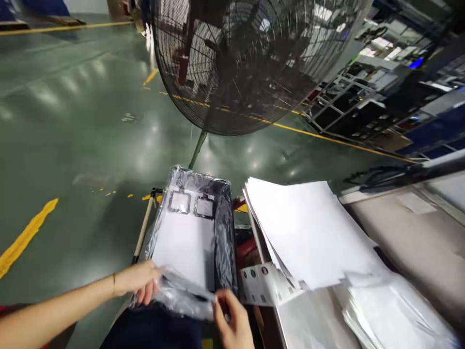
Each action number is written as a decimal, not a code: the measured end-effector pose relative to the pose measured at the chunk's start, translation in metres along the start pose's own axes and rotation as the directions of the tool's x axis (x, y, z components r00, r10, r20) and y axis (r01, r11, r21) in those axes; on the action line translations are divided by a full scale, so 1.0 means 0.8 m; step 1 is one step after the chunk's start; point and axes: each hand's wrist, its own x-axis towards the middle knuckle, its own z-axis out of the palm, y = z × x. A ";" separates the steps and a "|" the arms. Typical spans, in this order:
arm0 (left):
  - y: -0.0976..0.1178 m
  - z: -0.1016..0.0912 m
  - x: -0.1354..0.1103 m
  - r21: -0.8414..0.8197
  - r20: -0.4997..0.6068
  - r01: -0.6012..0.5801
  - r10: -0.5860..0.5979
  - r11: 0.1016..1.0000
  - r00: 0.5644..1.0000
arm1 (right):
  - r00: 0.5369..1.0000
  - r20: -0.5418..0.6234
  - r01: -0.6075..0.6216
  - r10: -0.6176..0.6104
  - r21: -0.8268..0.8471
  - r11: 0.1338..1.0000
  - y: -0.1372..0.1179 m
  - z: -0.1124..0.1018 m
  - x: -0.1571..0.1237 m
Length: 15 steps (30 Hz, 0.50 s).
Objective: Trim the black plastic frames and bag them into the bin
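Note:
In front of me is a dark bin lined with clear plastic. White sheets lie inside it, and two black square frames rest side by side at their far end. Across the bin's near end stretches crumpled clear plastic film. My left hand is closed on the film's left part, its fingers curled under. On the right, the thumb and fingers of my right hand pinch the film's other edge. Whether this film is part of the liner or a separate bag, I cannot tell.
A large caged fan stands beyond the bin. To the right are a stack of white sheets, a printed label sheet and a pile of clear plastic bags. Grey racks stand farther back. Yellow lines mark the green floor.

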 end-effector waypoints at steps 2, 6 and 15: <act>0.025 -0.018 0.005 -0.061 0.038 -0.017 0.020 0.998 0.999 | 1.000 -0.012 0.018 -0.017 0.033 0.999 0.000 -0.014 0.038; 0.054 -0.045 -0.007 -0.281 0.192 -0.008 0.064 0.960 0.979 | 0.997 -0.077 0.024 -0.011 0.169 0.985 -0.011 -0.036 0.094; 0.013 0.018 0.097 -0.853 0.241 0.158 0.107 0.497 0.965 | 0.976 0.212 -0.061 -0.040 0.451 0.890 -0.018 0.014 0.058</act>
